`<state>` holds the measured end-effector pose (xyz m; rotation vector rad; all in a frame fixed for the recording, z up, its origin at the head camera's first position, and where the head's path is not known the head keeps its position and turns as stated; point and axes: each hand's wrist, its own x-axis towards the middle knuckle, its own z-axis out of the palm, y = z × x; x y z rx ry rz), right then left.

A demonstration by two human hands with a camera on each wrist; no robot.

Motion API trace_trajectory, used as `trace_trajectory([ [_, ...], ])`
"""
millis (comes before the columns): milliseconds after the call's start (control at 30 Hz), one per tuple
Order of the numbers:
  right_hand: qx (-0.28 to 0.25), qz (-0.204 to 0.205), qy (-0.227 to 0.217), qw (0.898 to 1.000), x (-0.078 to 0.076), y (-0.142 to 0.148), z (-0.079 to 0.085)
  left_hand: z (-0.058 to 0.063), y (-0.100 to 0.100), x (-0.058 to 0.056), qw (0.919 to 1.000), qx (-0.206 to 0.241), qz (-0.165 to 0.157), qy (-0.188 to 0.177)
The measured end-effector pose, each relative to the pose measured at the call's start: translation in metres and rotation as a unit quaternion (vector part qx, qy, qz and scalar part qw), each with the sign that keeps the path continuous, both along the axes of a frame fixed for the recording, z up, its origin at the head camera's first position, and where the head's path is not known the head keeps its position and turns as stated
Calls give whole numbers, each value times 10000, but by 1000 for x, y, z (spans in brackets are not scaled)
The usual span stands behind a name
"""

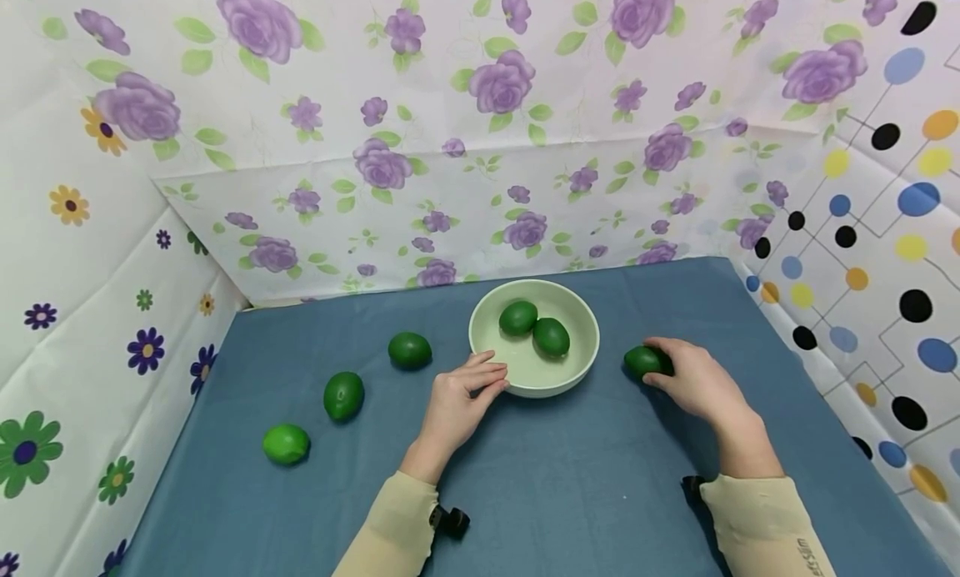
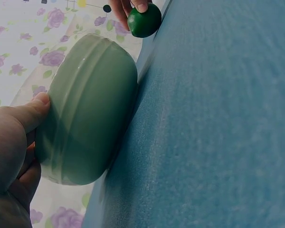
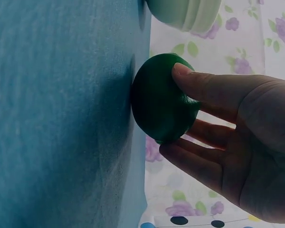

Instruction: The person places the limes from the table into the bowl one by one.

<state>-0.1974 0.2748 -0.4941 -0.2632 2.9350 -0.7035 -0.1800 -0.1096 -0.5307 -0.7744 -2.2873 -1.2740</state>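
A pale green bowl (image 1: pixel 534 381) stands on the blue cloth with two dark green limes (image 1: pixel 518 318) inside it. At its near left rim, my left hand (image 1: pixel 459 402) holds the bowl, the thumb (image 2: pixel 38 107) on the outer wall and the fingers partly hidden at the rim. To the right of the bowl, my right hand (image 1: pixel 697 378) grips another lime (image 3: pixel 159 97) between thumb and fingers. That lime is at the cloth surface; whether it touches the cloth, I cannot tell.
Left of the bowl lie three more limes: a dark one (image 1: pixel 409 351), a second dark one (image 1: pixel 343 396) and a brighter one (image 1: pixel 286 444). Flowered sheets (image 1: pixel 420 168) rise behind and at the left; a dotted sheet (image 1: pixel 885 252) hangs at the right.
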Motion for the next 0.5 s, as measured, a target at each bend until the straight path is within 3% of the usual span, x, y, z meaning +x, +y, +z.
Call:
trace_trajectory([
  [500,79,79,-73,9999,-1,2,-3,-2,-1,-1,10000,-29,37,43],
])
